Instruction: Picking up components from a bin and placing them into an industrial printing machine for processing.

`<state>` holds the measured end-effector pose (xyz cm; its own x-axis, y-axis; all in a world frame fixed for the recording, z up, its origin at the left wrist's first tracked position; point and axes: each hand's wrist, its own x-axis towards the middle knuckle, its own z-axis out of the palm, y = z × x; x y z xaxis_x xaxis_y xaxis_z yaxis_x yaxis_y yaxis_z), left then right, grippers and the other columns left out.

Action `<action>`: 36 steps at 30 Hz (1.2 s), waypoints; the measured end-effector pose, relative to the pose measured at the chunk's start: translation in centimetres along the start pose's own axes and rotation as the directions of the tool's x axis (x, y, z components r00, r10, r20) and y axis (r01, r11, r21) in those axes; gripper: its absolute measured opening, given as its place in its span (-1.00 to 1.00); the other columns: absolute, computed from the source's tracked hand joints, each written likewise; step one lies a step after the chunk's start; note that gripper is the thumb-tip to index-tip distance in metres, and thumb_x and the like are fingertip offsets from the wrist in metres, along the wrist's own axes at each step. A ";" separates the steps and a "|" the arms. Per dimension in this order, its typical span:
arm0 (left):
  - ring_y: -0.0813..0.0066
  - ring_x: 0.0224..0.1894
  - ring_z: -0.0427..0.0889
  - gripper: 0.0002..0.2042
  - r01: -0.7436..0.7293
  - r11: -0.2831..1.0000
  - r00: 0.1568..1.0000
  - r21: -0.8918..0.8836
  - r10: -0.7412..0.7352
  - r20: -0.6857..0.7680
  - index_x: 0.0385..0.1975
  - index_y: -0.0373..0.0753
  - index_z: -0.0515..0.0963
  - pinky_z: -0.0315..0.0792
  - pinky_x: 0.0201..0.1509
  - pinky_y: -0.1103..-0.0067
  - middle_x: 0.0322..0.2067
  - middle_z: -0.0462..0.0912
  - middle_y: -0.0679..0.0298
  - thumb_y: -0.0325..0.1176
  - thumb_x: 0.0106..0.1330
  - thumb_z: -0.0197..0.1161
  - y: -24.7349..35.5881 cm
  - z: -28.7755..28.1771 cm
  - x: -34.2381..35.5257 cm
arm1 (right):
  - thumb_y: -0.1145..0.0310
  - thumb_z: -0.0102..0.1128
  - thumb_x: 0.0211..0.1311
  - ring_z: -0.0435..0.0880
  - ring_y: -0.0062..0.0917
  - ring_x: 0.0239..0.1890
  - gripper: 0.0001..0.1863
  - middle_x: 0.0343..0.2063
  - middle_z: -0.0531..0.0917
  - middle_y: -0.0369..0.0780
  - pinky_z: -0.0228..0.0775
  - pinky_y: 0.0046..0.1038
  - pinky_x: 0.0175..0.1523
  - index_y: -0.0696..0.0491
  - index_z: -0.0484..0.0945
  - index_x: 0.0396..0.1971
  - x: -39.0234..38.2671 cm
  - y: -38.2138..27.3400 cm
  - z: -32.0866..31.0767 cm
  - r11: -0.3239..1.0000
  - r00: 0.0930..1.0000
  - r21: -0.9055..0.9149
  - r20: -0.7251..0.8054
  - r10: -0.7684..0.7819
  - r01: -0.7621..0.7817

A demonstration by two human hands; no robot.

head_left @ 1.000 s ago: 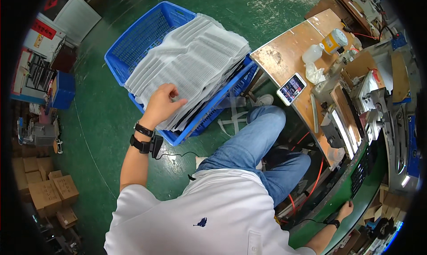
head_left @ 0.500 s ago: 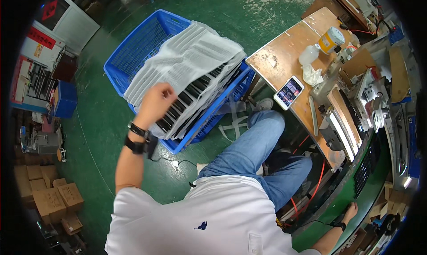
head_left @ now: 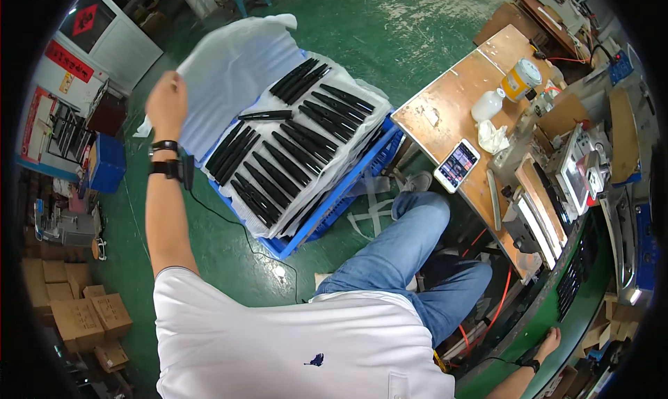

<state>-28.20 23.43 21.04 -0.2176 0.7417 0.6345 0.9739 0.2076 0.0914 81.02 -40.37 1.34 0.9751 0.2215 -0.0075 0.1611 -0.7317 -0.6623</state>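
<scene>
My left hand (head_left: pixel 168 107), raised at the left, is closed on the edge of a white foam sheet (head_left: pixel 233 54). That sheet is folded back over the far left part of a blue crate (head_left: pixel 284 249). Rows of glossy black tapered pieces (head_left: pixel 284 164) lie uncovered on another white foam layer, with one piece lying crosswise. More layers are stacked underneath. At the lower right, my right hand (head_left: pixel 550 345) rests by the green work surface (head_left: pixel 504 372), apart from a group of black pieces (head_left: pixel 575 274). Its fingers are too small and partly hidden to read.
A worn wooden table (head_left: pixel 445 96) to the right bears a phone (head_left: pixel 457 166), a white bottle (head_left: pixel 488 105) and a yellow-and-white tub (head_left: pixel 520 79). Cardboard boxes (head_left: pixel 83 322) stand at lower left. A thin cable (head_left: pixel 229 217) trails from my left wrist.
My left hand has moved left and away, pulling the foam sheet back off the stack. The black pieces beneath now show. My right hand remains by the green surface.
</scene>
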 end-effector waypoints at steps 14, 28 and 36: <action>-0.05 -0.07 0.73 -0.74 -0.045 0.889 0.894 -0.455 0.239 0.379 -0.05 -0.26 0.73 0.59 0.08 0.22 -0.15 0.77 0.01 -0.41 0.30 0.28 1.2 14.4 -10.2 | 0.27 0.28 0.39 0.58 -0.52 -0.24 -0.49 -0.19 0.68 -0.22 0.41 -0.45 -0.12 0.26 0.59 0.22 -1.8 -2.2 0.3 0.997 0.998 0.074 -0.060 -0.010 0.014; -0.17 -0.15 0.61 -0.83 -0.479 0.729 0.723 -0.489 0.644 0.250 -0.33 -0.30 0.59 0.48 -0.07 0.10 -0.27 0.63 -0.03 -0.49 0.08 0.37 6.6 13.6 -10.1 | 0.36 0.30 0.48 0.71 -0.49 0.02 -0.50 0.11 0.66 -0.16 0.62 -0.49 0.11 0.21 0.50 0.32 -10.0 -16.5 0.8 0.903 0.938 0.294 0.058 -0.343 0.312; -0.08 -0.03 0.65 -0.77 -0.349 0.746 0.776 -0.567 0.569 0.271 0.01 -0.37 0.56 0.50 0.09 0.25 -0.10 0.68 -0.03 -0.50 0.41 0.29 7.4 9.7 -7.7 | 0.46 0.31 0.45 0.70 -0.62 -0.09 -0.63 -0.02 0.70 -0.26 0.61 -0.52 0.06 0.12 0.60 0.20 -18.5 -35.1 6.7 0.712 0.716 0.496 0.229 -0.659 0.497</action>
<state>-19.91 25.49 9.39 0.3684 0.8666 0.3365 0.8388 -0.4660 0.2816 56.33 -14.47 19.67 0.5573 0.7888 0.2591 0.5235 -0.0916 -0.8471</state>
